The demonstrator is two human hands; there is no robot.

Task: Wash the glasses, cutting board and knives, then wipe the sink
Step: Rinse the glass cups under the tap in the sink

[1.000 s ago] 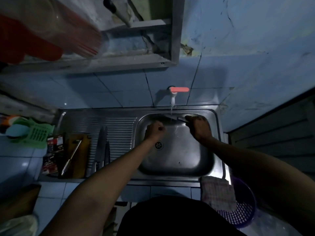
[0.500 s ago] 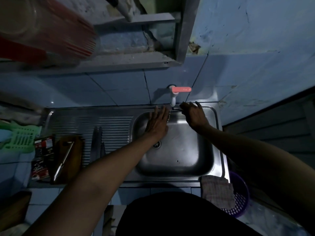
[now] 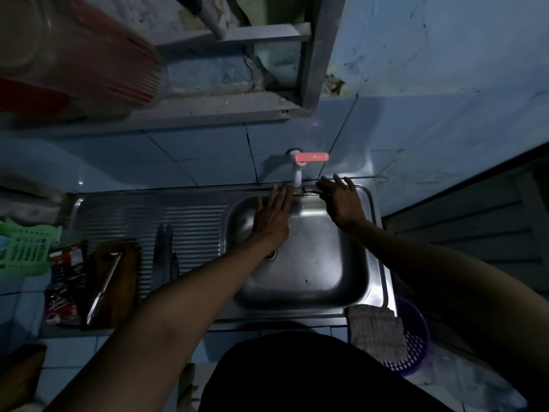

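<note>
My left hand (image 3: pixel 271 215) lies flat with straight fingers against the back wall of the steel sink (image 3: pixel 315 272), just left of the white tap (image 3: pixel 297 176). My right hand (image 3: pixel 341 200) hovers with spread fingers over the sink's back rim, right of the tap, beside a thin dark object (image 3: pixel 309 190) lying there; what it is stays unclear. Two knives (image 3: pixel 165 254) rest on the ribbed drainboard. A wooden cutting board (image 3: pixel 118 292) at the counter's front left carries another knife (image 3: pixel 104 288).
A checked cloth (image 3: pixel 375 331) hangs over the sink's front right corner above a purple basket (image 3: pixel 413 346). A green basket (image 3: pixel 23 251) and dark packets (image 3: pixel 64 286) sit left of the board. A shelf with a red container (image 3: pixel 74 63) juts out overhead.
Both hands opened and rose from under the tap to the sink's back edge. The right hand no longer grips the knife it held in the water stream.
</note>
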